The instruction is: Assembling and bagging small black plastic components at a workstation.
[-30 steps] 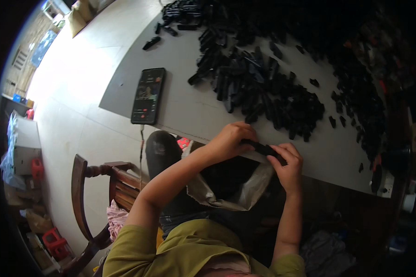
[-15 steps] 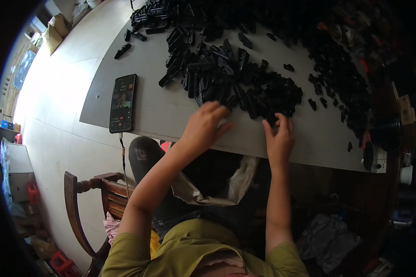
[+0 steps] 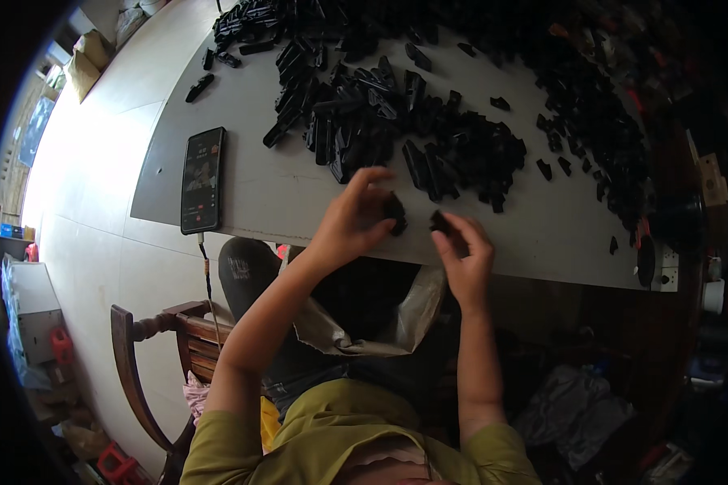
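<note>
**A:** Quick, what changed on your end?

**B:** Half a second ago I had both hands at the pile's front. Now they're back over the table's [image 3: 247, 186] near edge, closer together, fingers on parts. Pile [image 3: 477, 149] sits right ahead, mid-table, spreading toward the far edge.

**A:** Left hand [image 3: 364, 212]?

**B:** Thumb and fingers around a dark piece [image 3: 395, 212], index finger lifted off. Blurry, but I'd log it as gripped.

**A:** Right hand [image 3: 461, 242]?

**B:** Thumb and fingertips pinched on a small bit [image 3: 438, 221]. The two parts are near each other, not touching.

**A:** Meaning for the work?

**B:** My read: picking up is done for this pair, and the handling is now between the hands, off the pile.

**A:** Anything else?

**B:** Open bag [image 3: 422, 311] on the lap, just below the near edge. Phone [image 3: 204, 182] by the table's near left corner, well apart from both hands.
</note>
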A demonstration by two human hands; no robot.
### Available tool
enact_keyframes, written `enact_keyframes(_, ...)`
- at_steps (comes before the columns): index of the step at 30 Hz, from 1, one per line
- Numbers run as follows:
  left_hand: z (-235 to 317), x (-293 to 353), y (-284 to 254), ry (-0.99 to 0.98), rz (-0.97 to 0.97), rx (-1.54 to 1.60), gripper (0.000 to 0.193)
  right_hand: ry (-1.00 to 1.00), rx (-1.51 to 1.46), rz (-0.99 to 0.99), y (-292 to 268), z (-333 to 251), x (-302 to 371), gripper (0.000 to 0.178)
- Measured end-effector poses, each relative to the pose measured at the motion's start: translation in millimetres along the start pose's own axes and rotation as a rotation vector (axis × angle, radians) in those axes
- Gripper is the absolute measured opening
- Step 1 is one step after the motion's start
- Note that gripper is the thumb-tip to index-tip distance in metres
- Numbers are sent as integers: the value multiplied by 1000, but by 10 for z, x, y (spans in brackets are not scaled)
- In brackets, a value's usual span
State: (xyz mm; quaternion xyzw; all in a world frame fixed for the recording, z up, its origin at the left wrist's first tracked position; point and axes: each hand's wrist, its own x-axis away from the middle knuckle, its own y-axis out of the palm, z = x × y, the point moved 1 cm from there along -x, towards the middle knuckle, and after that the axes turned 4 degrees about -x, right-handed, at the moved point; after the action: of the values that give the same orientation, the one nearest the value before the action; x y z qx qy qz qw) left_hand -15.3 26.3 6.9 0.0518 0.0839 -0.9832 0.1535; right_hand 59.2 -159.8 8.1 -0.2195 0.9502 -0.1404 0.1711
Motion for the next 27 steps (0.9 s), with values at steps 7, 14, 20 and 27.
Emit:
enact_keyframes(7, 24, 59, -169, 145, -133, -465, 26, -163, 112, -238, 71, 8, -34, 33)
enact_keyframes(14, -18, 7, -149, 205, -234, -375, 25, -255, 217, -333, 1, -17, -93, 32)
enact_keyframes(20, -17, 25, -143, 180, -229, -366, 25, -157, 186, -280, -124, -9, 5, 31)
enact_keyframes(27, 3, 15, -75, 205, -254, -381, 25, -253, 174, -253, 27, -1, 29, 28)
